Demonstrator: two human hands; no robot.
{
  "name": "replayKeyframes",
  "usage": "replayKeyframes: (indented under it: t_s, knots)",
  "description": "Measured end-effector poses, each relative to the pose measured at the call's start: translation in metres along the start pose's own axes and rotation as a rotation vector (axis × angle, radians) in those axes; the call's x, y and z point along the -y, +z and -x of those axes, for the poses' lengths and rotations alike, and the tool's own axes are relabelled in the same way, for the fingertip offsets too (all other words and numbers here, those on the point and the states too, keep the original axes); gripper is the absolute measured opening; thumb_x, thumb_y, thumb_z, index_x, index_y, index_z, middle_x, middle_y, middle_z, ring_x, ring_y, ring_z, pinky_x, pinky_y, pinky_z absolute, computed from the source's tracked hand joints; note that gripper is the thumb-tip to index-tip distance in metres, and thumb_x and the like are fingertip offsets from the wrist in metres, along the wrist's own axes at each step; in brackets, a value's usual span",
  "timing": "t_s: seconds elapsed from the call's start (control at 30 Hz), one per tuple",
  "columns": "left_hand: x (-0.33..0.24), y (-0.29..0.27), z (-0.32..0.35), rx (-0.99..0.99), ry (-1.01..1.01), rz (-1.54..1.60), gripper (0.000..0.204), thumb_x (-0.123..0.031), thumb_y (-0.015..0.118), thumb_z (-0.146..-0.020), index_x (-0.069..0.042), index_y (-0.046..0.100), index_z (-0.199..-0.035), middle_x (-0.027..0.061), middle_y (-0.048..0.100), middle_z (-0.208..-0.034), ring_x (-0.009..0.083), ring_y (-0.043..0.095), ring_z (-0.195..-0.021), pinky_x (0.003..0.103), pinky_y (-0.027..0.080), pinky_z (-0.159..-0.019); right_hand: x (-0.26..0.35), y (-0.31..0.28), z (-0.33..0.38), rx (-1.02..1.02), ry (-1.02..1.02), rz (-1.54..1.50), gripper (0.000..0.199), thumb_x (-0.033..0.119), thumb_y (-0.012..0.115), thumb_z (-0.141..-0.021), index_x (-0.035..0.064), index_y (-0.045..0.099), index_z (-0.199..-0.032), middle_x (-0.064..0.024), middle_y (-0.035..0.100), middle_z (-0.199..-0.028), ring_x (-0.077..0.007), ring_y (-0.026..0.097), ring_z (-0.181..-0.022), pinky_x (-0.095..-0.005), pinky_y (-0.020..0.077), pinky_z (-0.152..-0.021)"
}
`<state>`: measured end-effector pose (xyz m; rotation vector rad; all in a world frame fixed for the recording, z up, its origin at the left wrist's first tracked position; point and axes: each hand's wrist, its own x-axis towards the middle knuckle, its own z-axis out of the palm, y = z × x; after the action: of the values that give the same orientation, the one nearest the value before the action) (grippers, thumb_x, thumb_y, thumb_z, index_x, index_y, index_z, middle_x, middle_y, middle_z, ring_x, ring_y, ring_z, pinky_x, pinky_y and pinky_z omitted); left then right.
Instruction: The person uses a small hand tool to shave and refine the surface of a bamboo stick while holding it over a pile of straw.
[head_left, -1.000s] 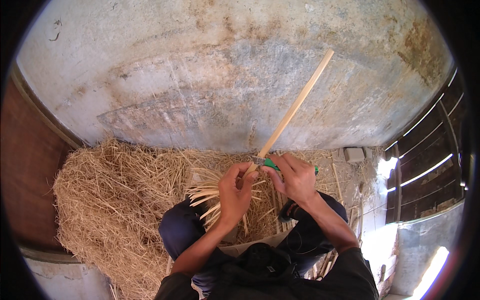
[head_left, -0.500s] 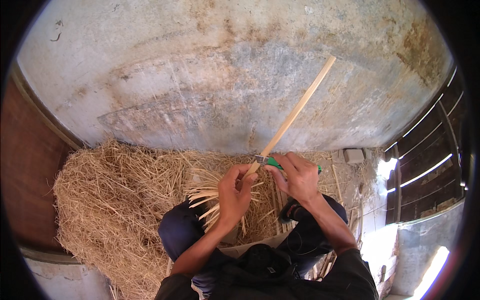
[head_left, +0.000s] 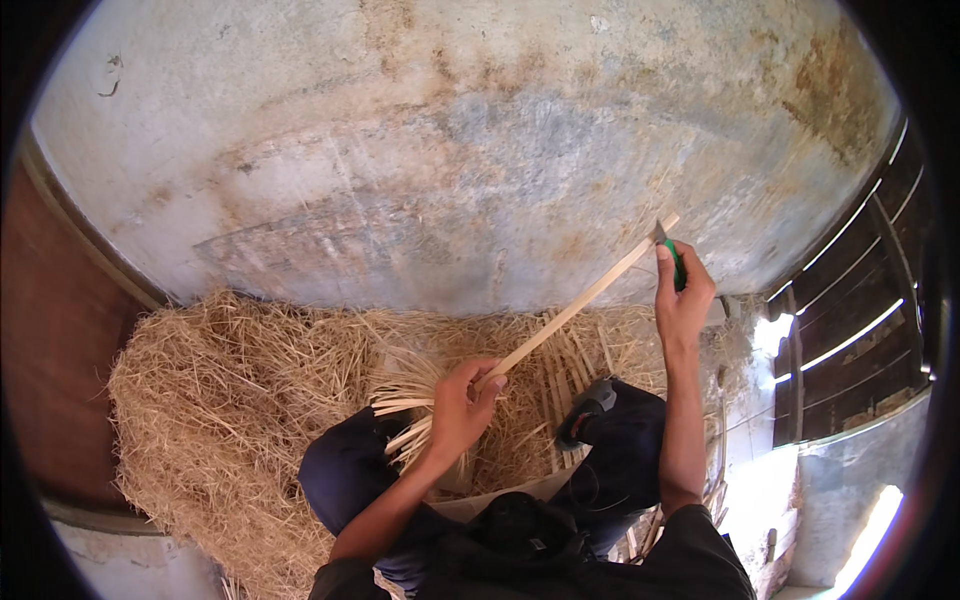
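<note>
A long, flat, pale bamboo strip (head_left: pixel 580 303) slants from near my lap up to the right. Its near end is pinched between the thumb and fingers of my left hand (head_left: pixel 466 405). My right hand (head_left: pixel 686 293) is wrapped around the green handle of a knife (head_left: pixel 674 262) close to the strip's far end. The knife's blade lies against the strip there. Beside and partly behind my left hand lies a bundle of thin split strips (head_left: pixel 405 392), resting near my left knee.
A big heap of dry shavings (head_left: pixel 220 410) spreads on the left. Ahead rises a stained plaster wall (head_left: pixel 450 180). More strips (head_left: pixel 565 375) lie on the floor near my shoe (head_left: pixel 590 408). At the right stands a dark slatted wall (head_left: pixel 850 310) with light coming through gaps.
My right hand and the knife have moved up and right along the strip, from beside my left hand to its far end. The strip has tilted lower.
</note>
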<state>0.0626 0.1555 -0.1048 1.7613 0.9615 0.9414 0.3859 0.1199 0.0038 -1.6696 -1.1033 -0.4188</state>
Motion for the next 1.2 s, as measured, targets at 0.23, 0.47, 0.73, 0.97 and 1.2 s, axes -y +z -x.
replayKeyframes:
  t_s: [0.23, 0.47, 0.73, 0.97, 1.2]
  knots:
    - [-0.013, 0.005, -0.011, -0.016, 0.111, 0.034, 0.027, -0.007, 0.077, -0.102, 0.000, 0.074, -0.128, 0.0123, 0.078, -0.105, 0.0177, 0.073, -0.089, 0.033, 0.058, -0.077, 0.029, 0.019, 0.029, 0.247, 0.200, -0.444, 0.025, 0.019, 0.078, -0.106, -0.0012, 0.076, -0.120, 0.0020, 0.067, -0.083, -0.0055, 0.057, -0.076, -0.0249, 0.0461, -0.068]
    - [-0.019, 0.008, -0.019, 0.017, 0.186, 0.030, 0.027, -0.010, 0.075, -0.104, 0.000, 0.074, -0.129, 0.0129, 0.077, -0.103, 0.0189, 0.073, -0.087, 0.034, 0.058, -0.077, 0.040, 0.026, 0.033, 0.457, 0.359, -0.625, 0.029, 0.028, 0.077, -0.108, -0.0005, 0.077, -0.102, -0.0034, 0.076, -0.088, -0.0087, 0.066, -0.088, -0.0294, 0.0516, -0.084]
    - [-0.001, 0.019, -0.029, 0.130, 0.013, 0.298, 0.024, -0.017, 0.067, -0.112, -0.001, 0.075, -0.128, 0.0021, 0.072, -0.098, 0.0100, 0.064, -0.084, 0.029, 0.054, -0.077, 0.053, 0.027, 0.040, 0.531, 0.436, -0.718, 0.028, 0.031, 0.075, -0.109, 0.0055, 0.075, -0.098, -0.0005, 0.074, -0.079, -0.0029, 0.048, -0.066, -0.0260, 0.0377, -0.063]
    - [-0.003, 0.017, -0.032, 0.389, -0.132, 0.569, 0.030, -0.021, 0.061, -0.117, 0.000, 0.076, -0.132, 0.0001, 0.069, -0.094, 0.0075, 0.059, -0.081, 0.026, 0.049, -0.072, 0.053, 0.022, 0.041, 0.489, 0.497, -0.814, 0.024, 0.028, 0.075, -0.109, 0.0054, 0.076, -0.101, -0.0001, 0.074, -0.080, -0.0009, 0.044, -0.060, -0.0235, 0.0326, -0.056]
    - [-0.016, 0.015, -0.023, 0.487, -0.097, 0.473, 0.029, -0.018, 0.059, -0.117, 0.001, 0.075, -0.133, 0.0013, 0.071, -0.094, 0.0081, 0.061, -0.080, 0.027, 0.052, -0.075, 0.045, 0.018, 0.040, 0.393, 0.449, -0.754, 0.023, 0.025, 0.076, -0.107, 0.0037, 0.077, -0.099, -0.0007, 0.074, -0.080, -0.0033, 0.051, -0.066, -0.0255, 0.0379, -0.061]
